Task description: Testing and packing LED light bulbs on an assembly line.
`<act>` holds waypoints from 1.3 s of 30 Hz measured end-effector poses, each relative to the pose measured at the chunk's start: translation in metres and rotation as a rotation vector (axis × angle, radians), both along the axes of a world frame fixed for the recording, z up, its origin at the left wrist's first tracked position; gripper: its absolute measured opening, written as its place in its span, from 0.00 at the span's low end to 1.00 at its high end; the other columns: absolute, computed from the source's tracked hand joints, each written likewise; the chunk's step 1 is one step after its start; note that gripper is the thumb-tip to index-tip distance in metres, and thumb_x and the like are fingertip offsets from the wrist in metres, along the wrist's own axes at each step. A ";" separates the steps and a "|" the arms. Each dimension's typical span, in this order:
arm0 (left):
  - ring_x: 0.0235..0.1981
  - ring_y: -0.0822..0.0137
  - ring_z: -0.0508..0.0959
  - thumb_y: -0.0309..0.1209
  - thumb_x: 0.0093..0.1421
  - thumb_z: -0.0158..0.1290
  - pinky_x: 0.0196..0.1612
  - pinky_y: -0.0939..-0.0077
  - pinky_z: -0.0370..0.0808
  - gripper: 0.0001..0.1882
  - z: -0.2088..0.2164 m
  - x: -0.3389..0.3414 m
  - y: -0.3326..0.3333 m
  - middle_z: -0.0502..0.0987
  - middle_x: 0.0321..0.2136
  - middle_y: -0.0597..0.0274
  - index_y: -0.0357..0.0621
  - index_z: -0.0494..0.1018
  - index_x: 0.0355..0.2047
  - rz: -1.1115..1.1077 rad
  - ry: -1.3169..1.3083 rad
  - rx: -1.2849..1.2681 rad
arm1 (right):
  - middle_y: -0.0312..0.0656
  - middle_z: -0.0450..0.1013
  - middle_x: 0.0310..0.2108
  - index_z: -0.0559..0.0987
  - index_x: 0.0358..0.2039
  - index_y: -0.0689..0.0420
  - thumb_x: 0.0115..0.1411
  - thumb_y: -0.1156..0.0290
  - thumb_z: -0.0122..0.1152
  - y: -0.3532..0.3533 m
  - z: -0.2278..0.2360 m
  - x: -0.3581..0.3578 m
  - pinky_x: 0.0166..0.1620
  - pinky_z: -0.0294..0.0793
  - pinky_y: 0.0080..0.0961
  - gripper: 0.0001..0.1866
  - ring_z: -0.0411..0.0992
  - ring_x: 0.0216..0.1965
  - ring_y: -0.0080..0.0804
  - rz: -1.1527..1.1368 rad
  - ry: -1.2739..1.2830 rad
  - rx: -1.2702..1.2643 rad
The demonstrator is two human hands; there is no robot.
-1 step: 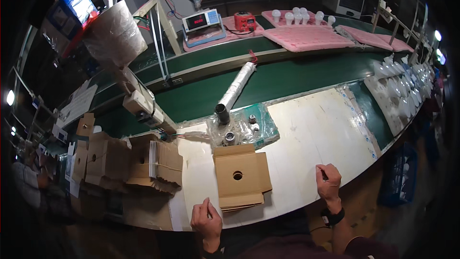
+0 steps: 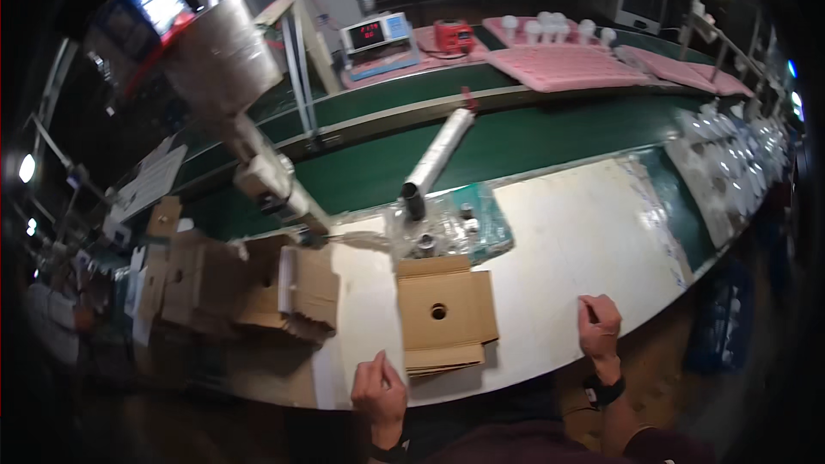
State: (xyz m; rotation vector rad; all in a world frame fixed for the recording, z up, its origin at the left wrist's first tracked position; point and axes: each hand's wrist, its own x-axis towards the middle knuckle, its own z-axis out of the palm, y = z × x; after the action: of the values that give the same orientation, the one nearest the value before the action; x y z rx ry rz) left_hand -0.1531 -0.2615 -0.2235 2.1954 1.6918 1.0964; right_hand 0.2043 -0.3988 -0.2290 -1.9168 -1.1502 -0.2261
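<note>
"cardboard blanks (image 2: 449, 345), stacked flat: where are they?"

"on the white bench (image 2: 550, 266), between the hands and nearer the left hand (image 2: 379, 388). matte brown board, squarish, a round hole through the middle, one flap at the top and another at the right; the layered lower edges look slightly uneven."

"and the fingers?"

"curled in on both hands, nearly closed, and i see nothing held in either. the left hand is just beside the stack's lower left corner; the right hand (image 2: 600, 326) is well apart from it, by the bench's curved front edge."

"what room is there?"

"a broad, smooth white stretch runs from the right flap to the right hand. behind the top flap, close by, crinkled plastic film (image 2: 449, 235) covers a green mat (image 2: 491, 206), and a silvery wrapped tube (image 2: 443, 150) slants away. upright packs of folded cardboard (image 2: 202, 283) crowd the left, beyond a narrower white strip."
</note>
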 end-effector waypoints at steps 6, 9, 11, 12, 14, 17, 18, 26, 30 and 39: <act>0.25 0.59 0.77 0.28 0.61 0.60 0.26 0.64 0.72 0.04 -0.001 -0.015 -0.006 0.71 0.25 0.62 0.47 0.77 0.29 0.064 0.069 0.078 | 0.44 0.73 0.37 0.76 0.47 0.68 0.73 0.78 0.48 -0.007 -0.025 0.008 0.49 0.72 0.25 0.09 0.71 0.40 0.31 0.123 0.442 -0.071; 0.30 0.62 0.79 0.27 0.60 0.59 0.32 0.68 0.77 0.13 0.001 -0.016 -0.006 0.74 0.29 0.63 0.47 0.80 0.46 0.022 0.027 0.067 | 0.49 0.81 0.39 0.85 0.43 0.59 0.69 0.63 0.59 -0.007 -0.016 0.005 0.45 0.77 0.37 0.14 0.78 0.39 0.46 -0.008 -0.027 -0.323; 0.31 0.61 0.79 0.27 0.60 0.59 0.33 0.67 0.78 0.13 0.002 -0.015 -0.007 0.74 0.29 0.63 0.47 0.80 0.46 0.043 -0.008 0.071 | 0.49 0.81 0.40 0.85 0.44 0.59 0.69 0.63 0.59 -0.011 -0.006 0.001 0.45 0.77 0.36 0.14 0.78 0.39 0.46 -0.022 -0.060 -0.363; 0.32 0.59 0.80 0.28 0.61 0.58 0.33 0.67 0.78 0.12 0.003 -0.015 -0.008 0.75 0.30 0.63 0.47 0.80 0.46 0.080 -0.020 0.083 | 0.49 0.81 0.39 0.85 0.44 0.60 0.69 0.63 0.59 -0.012 -0.001 0.000 0.45 0.77 0.36 0.14 0.78 0.39 0.46 0.018 -0.036 -0.339; 0.30 0.56 0.80 0.27 0.61 0.59 0.33 0.65 0.78 0.09 0.005 -0.013 -0.010 0.76 0.30 0.61 0.46 0.76 0.42 0.081 -0.092 0.110 | 0.49 0.81 0.39 0.84 0.44 0.60 0.69 0.63 0.59 -0.012 0.004 -0.002 0.45 0.77 0.35 0.14 0.78 0.39 0.46 0.078 -0.019 -0.297; 0.28 0.55 0.80 0.27 0.60 0.59 0.32 0.64 0.78 0.07 0.004 -0.014 -0.009 0.76 0.29 0.60 0.45 0.73 0.37 0.085 -0.148 0.129 | 0.48 0.81 0.40 0.85 0.44 0.60 0.69 0.63 0.59 -0.010 0.002 -0.002 0.44 0.77 0.34 0.14 0.78 0.38 0.46 0.050 -0.045 -0.330; 0.27 0.54 0.80 0.27 0.60 0.60 0.32 0.64 0.77 0.08 0.003 -0.014 -0.009 0.76 0.28 0.59 0.45 0.71 0.35 0.060 -0.167 0.103 | 0.48 0.81 0.39 0.85 0.44 0.59 0.69 0.63 0.59 -0.009 -0.001 -0.001 0.44 0.77 0.34 0.14 0.78 0.38 0.46 0.067 -0.047 -0.293; 0.29 0.56 0.79 0.24 0.57 0.58 0.32 0.63 0.76 0.08 0.004 -0.017 -0.013 0.74 0.27 0.59 0.44 0.69 0.32 0.062 -0.094 0.129 | 0.48 0.80 0.36 0.85 0.40 0.59 0.68 0.63 0.60 -0.020 -0.013 0.009 0.41 0.76 0.36 0.12 0.76 0.36 0.46 0.119 -0.147 -0.199; 0.30 0.55 0.78 0.25 0.57 0.56 0.33 0.61 0.76 0.06 0.007 -0.017 -0.015 0.74 0.27 0.57 0.43 0.68 0.31 0.067 -0.102 0.138 | 0.48 0.80 0.35 0.85 0.40 0.59 0.69 0.63 0.60 -0.019 -0.020 0.013 0.41 0.76 0.37 0.13 0.76 0.35 0.47 0.123 -0.181 -0.150; 0.26 0.54 0.77 0.28 0.58 0.59 0.30 0.59 0.73 0.10 0.000 -0.012 -0.009 0.73 0.23 0.58 0.45 0.69 0.24 0.043 -0.066 0.060 | 0.51 0.68 0.25 0.79 0.34 0.65 0.59 0.81 0.61 -0.002 -0.014 0.000 0.33 0.66 0.41 0.03 0.68 0.28 0.49 0.089 -0.006 0.036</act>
State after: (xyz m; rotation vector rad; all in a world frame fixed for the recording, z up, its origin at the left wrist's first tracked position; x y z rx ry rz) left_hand -0.1651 -0.2709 -0.2238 2.1416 1.7077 1.2318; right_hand 0.2047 -0.4009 -0.2432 -1.8307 -1.2243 -0.2031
